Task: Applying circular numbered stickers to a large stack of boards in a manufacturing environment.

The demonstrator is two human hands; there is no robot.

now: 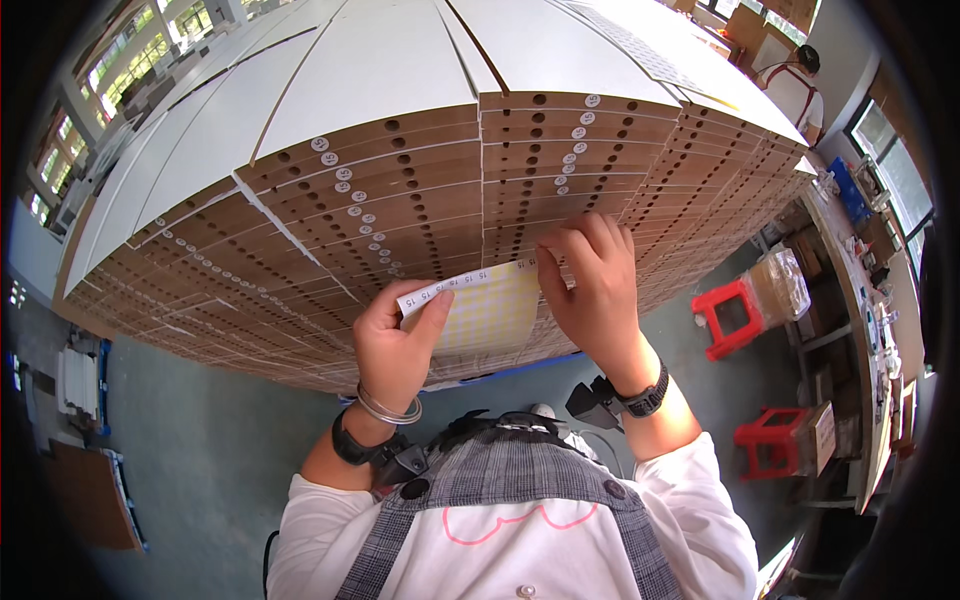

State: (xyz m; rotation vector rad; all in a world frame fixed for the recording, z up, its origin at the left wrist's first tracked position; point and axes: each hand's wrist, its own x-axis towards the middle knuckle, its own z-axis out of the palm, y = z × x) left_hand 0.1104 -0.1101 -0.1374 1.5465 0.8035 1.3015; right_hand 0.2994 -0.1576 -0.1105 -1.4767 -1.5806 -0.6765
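- Far left of the frame: grey-green floor [200, 440], smooth and dull, with flat boards and a blue-edged rack lying on it.
- Centre left: the left hand [395, 345] is clamped on the sticker sheet [480, 305], thumb on top and fingers curled under, pinching its left edge. Metal bangles and a dark watch sit on that wrist.
- Middle: the sheet is pale yellow and papery, a grid of small round labels with a white strip along the top, held up right against the board stack [420, 190].
- That stack fills the upper frame: white, smooth top faces, brown fibre edges drilled with round holes. Many edges in the upper rows already carry a small white round sticker; I'd judge the lower rows are mostly bare, so plenty is left.
- Centre right: the right hand [595, 285] has its fingers together at the sheet's top right corner, fingertips pressing on it, seemingly picking at a label.
- Right: two red plastic stools [735, 315] and a cluttered worktop [860, 300].
- Upper right: another person stands beyond the stack.
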